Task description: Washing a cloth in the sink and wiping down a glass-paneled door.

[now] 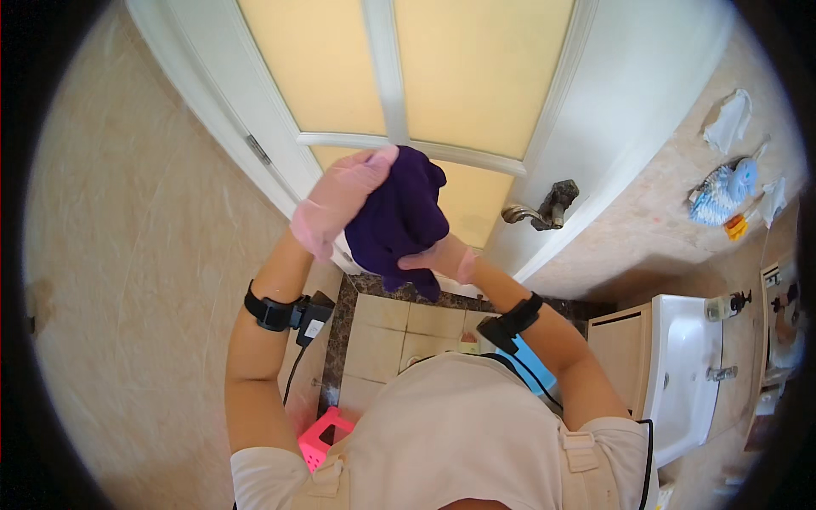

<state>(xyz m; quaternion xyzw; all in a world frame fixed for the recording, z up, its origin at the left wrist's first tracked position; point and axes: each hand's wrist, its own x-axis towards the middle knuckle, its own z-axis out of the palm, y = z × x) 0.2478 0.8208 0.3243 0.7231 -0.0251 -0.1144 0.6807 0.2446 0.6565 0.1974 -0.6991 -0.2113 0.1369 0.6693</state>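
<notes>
A bunched dark purple cloth (395, 211) hangs in front of me, raised before the glazed door. My left hand (342, 197), in a thin pink glove, grips it along its upper left side, thumb toward the top. Lower down, my right hand (442, 257), gloved the same way, holds the cloth's lower right part. Folds of fabric hide most of the right fingers. One loose corner dangles below the hands.
The white door (633, 98) has yellow panes and a dark metal handle (546, 208). On the right stands a white sink (687, 382) with a tap (722, 374). Pink plastic (319, 440) and a blue basin (520, 364) are low beside my body. Cloths (722, 191) hang on the right wall.
</notes>
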